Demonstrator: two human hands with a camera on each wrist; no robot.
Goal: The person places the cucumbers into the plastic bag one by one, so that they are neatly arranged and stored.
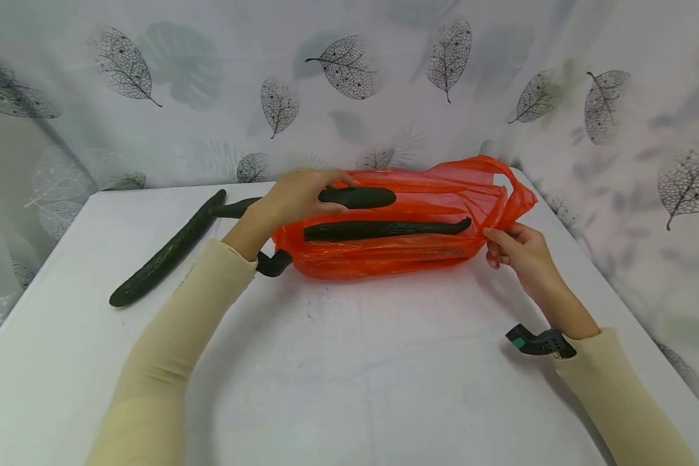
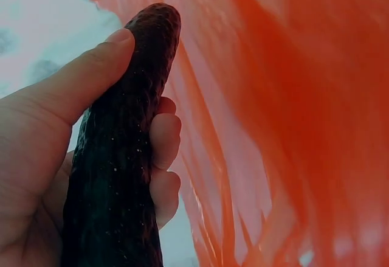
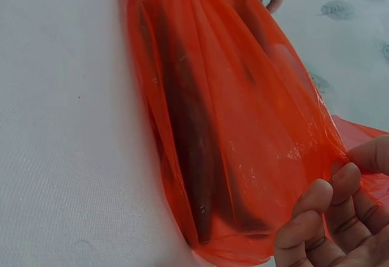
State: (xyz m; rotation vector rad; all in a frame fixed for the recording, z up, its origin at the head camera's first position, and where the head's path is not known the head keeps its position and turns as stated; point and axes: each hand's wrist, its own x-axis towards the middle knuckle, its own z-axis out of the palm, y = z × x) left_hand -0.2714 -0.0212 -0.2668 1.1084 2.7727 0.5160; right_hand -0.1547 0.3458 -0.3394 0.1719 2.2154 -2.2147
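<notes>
My left hand grips a dark green cucumber, thumb and fingers wrapped round it near its blunt end. In the left wrist view this cucumber stands out against the red plastic. Spread below it on the table is a red plastic bag, with another cucumber lying lengthwise at it. My right hand pinches the bag's edge at the right end, between thumb and fingertips. Through the thin plastic, the right wrist view shows long dark shapes inside.
One more cucumber lies slantwise on the white table, left of the bag. Behind the table and along its right side hangs a pale leaf-patterned curtain.
</notes>
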